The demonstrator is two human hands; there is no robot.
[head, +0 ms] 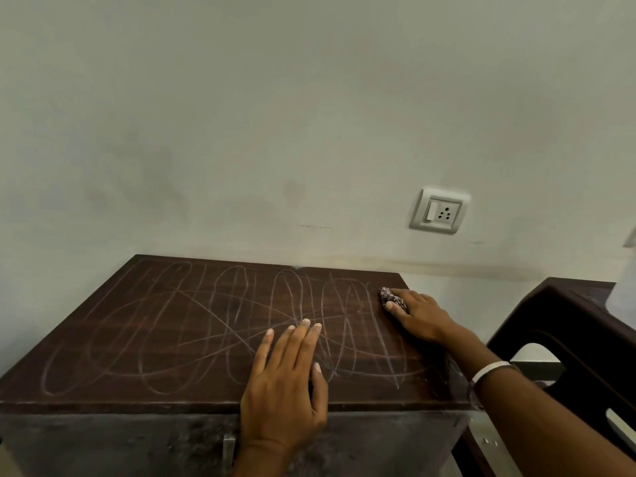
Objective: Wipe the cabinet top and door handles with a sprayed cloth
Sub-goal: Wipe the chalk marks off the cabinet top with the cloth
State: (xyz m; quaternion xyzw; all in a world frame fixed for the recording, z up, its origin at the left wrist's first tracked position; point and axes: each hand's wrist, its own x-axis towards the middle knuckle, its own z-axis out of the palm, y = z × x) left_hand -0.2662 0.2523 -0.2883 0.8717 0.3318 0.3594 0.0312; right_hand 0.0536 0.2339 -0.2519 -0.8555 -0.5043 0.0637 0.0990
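The cabinet top [192, 325] is a dark brown wooden board that stands against the pale wall [275, 115], and almost all of it is covered with looping white chalk-like lines. Below its front edge the dusty cabinet front [120, 445] shows a small metal piece [228, 447], perhaps a door handle or a latch; it is too much hidden to tell. To the right, just beside the cabinet, stands a dark plastic chair [564, 342], and on the wall above is a socket with a switch [440, 211].

The left hand [285, 380] lies flat and open near the front edge of the board, its fingers straight, holding nothing; it seems to steady the person. The right hand [418, 316] is at the far right corner of the board, and its grip is closed around a small patterned cloth [392, 297], which is bunched and pressed on the wood.

By judgement, the wiping is only at its beginning, since the lines look untouched. The risks follow from this. The cloth is folded very small, so each stroke may leave strips of marks between passes. If it is not wet enough, it may smear the white dust instead of lifting it. The left palm rests on the marked area, so it may take dust and put it back on cleaned parts. Near the right edge the cloth may slip off the board.
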